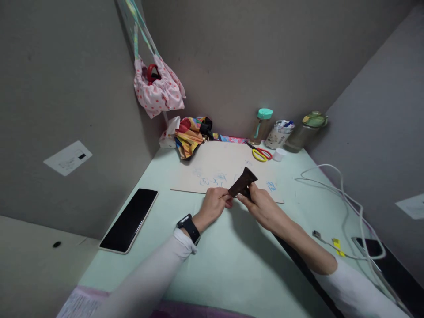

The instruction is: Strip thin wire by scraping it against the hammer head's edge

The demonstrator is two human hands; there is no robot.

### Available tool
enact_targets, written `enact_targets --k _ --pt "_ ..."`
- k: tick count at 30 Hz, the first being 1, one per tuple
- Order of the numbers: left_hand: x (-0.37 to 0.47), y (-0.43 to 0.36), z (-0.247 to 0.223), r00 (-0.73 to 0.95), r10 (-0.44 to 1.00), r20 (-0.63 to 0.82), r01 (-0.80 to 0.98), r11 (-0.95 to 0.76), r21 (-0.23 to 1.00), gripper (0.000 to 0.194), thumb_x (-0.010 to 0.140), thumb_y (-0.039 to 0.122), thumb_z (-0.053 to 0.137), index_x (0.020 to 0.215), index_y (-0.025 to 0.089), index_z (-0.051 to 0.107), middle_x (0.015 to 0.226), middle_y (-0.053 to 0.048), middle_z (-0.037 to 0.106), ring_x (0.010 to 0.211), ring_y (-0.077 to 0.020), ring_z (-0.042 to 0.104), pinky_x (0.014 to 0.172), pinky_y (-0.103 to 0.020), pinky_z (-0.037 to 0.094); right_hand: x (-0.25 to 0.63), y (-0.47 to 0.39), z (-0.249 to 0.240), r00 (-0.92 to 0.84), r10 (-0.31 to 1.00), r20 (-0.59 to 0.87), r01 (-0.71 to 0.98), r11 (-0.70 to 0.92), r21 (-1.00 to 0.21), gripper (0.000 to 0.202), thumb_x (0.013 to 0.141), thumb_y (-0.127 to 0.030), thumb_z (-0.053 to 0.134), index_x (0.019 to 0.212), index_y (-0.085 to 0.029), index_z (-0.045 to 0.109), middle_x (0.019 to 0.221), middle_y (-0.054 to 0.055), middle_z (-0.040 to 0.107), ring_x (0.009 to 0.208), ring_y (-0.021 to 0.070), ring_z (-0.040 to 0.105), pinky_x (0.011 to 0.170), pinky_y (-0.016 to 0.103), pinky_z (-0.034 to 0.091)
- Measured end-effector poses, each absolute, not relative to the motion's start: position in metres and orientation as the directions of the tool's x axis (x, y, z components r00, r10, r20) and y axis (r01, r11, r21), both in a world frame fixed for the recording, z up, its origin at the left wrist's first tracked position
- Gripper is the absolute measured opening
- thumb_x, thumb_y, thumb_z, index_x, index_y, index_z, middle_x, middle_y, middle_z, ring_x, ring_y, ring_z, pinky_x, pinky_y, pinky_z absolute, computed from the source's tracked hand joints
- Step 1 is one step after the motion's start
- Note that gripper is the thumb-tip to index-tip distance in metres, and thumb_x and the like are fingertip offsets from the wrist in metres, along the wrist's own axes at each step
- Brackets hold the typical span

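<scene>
Dark axe-like head (241, 183), two-handed.
Left hand (212, 206) pinches narrow end, right hand (264, 208) curls fingers below flare: sound holds (looks stiff, probably heavy).

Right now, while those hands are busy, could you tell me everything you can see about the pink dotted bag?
The pink dotted bag looks like soft cloth, printed with red dots and gathered into folds around its opening. Multicoloured straps, partly turquoise and yellow, hold it up beside the grey wall, above desk level. It hangs slightly tilted, its mouth partly open, showing a red looped object inside. Neither hand touches it. Its other contents are hidden.
</scene>
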State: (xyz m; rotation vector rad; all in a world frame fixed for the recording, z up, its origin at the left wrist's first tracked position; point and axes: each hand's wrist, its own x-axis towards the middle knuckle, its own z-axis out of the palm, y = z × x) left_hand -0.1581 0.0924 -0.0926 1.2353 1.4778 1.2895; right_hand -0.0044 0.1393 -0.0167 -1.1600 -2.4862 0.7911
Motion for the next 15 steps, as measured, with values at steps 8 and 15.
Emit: enact_targets --k 8,15 --pt "-0.158 0.094 -0.094 -0.197 0.98 0.024 0.152 0.007 0.988 0.019 0.078 0.02 0.055 0.062 0.016 0.063 0.061 -0.002 0.065 0.057 -0.0151 0.065 0.061 -0.026 0.055 -0.004 0.144 -0.014 -0.595 0.804 0.019 0.589 0.451 -0.671 0.012 0.086 -0.031 0.05 0.086 -0.023 0.041 0.071 0.004 0.059 0.067 0.021 0.055 0.063 0.031 0.038" --pt "-0.159 0.095 -0.095 -0.2 0.98 0.0 0.135 0.027 0.99 0.02 0.078 0.02 0.054 0.06 0.016 0.061 0.058 -0.003 0.065 0.057 -0.0163 0.067 0.059 -0.026 0.055 0.001 0.144 -0.031 -0.536 0.836 -0.114 0.503 0.208 -0.839 0.019 0.084 -0.034 0.056 0.089 -0.024 0.041 0.061 -0.004 0.05 0.051 0.0141 0.048 0.049 0.026 0.037"
